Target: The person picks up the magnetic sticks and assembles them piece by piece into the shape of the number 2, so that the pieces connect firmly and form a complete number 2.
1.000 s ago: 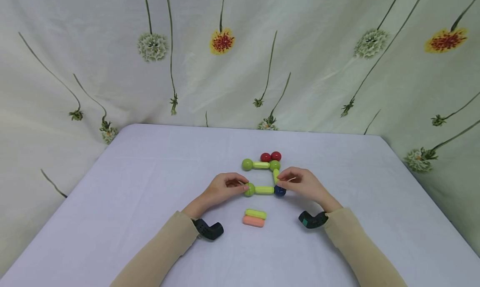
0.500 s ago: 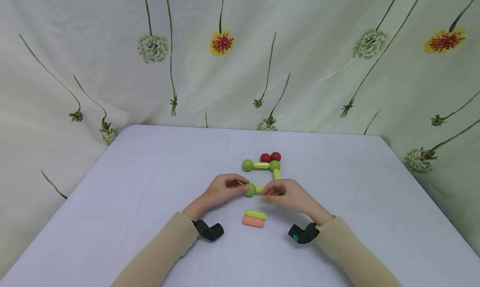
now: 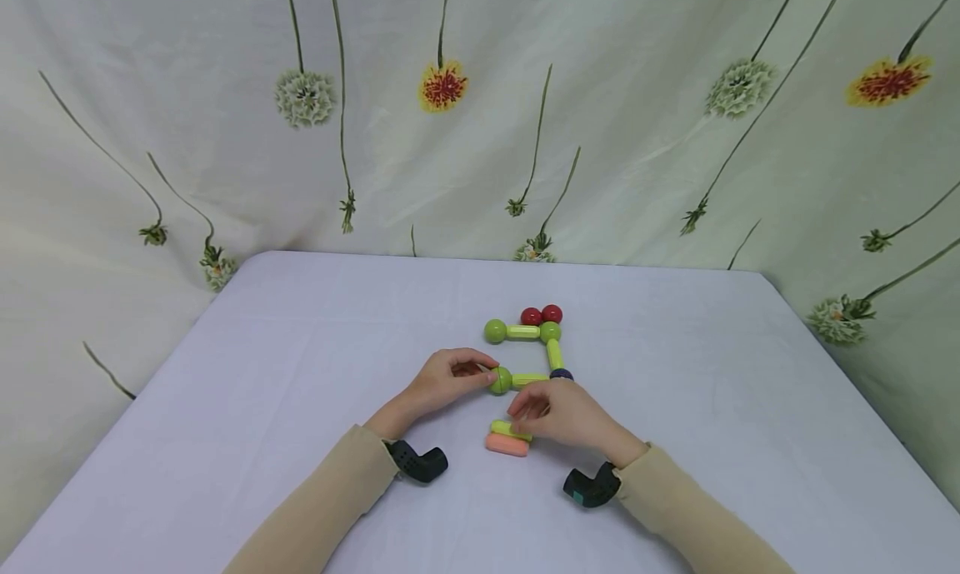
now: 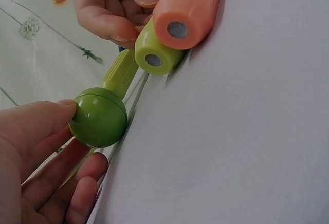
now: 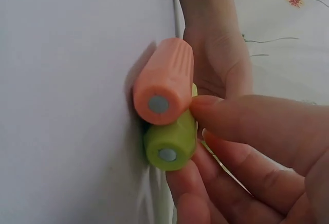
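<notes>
My left hand (image 3: 448, 380) pinches a green ball (image 4: 100, 118) between thumb and fingers. A yellow-green magnetic rod (image 3: 527, 379) joins that ball to a dark blue ball (image 3: 561, 374), partly hidden behind my right hand (image 3: 566, 414). Nearer to me lie two loose magnetic rods side by side, one yellow-green (image 5: 169, 147) and one orange (image 5: 163, 82), with grey metal discs at their ends. The thumb and fingers of my right hand are around the loose yellow-green rod, pinching it; the thumb is also close against the orange one.
From the blue ball another yellow-green rod (image 3: 554, 354) runs back to a green ball (image 3: 551, 332). A further rod (image 3: 522, 331) leads left to a green ball (image 3: 495, 331). Two red balls (image 3: 542, 316) sit behind. White cloth covers the table (image 3: 337, 307).
My right hand has left the blue ball and come left and nearer to me, down to the loose yellow-green rod. The left hand stays on its green ball.
</notes>
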Demonstrator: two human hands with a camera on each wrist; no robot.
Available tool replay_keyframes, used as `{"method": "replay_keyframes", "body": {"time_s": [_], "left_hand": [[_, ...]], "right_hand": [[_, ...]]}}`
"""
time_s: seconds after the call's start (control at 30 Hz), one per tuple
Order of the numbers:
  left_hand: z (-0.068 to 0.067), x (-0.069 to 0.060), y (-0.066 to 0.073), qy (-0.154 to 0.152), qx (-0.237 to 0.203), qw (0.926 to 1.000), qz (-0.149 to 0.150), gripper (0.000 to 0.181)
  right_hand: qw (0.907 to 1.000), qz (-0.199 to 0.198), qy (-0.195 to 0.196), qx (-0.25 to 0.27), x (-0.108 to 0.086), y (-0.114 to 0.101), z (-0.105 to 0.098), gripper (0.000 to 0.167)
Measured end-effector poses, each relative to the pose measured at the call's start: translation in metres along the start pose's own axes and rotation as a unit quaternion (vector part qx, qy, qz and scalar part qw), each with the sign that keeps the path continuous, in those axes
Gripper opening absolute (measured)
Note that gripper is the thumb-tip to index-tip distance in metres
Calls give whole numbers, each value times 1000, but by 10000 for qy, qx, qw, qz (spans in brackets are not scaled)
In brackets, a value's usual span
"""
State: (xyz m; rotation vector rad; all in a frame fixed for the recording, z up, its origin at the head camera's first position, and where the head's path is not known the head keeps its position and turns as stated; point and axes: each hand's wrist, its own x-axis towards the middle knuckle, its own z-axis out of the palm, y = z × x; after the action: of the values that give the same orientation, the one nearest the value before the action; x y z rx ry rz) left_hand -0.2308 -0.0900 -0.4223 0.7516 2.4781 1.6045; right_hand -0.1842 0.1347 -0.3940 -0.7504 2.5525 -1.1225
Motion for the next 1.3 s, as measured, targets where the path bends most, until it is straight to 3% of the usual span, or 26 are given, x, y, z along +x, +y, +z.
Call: {"method": "replay_keyframes", "body": {"time_s": [0.03,0.3,0.6,1.0,1.07,1.3], "left_hand": [[1,2,-5,5,-16,10000,17,25],[1,2,-7,16,0,10000,13,23],[0,2,-8,17,-52,10000,-8,23],[1,2,-9,12,-122,9999,-62,24],[1,2,-6,10,-76,9999,-70,24],[-4,-8,26,-30,-44,10000,22,21]], "right_hand": [[10000,18,-13,4,0,0,1,15],[9999,-41,-126,-17,0,0,6,17],[10000,-7,87,12,-1,-4,10,16],[9943,445,229,943,2,-1,14,21],[9918,526,248,1134,3,0,14,22],[9812,824,269,1722,5,3,17,29]]}}
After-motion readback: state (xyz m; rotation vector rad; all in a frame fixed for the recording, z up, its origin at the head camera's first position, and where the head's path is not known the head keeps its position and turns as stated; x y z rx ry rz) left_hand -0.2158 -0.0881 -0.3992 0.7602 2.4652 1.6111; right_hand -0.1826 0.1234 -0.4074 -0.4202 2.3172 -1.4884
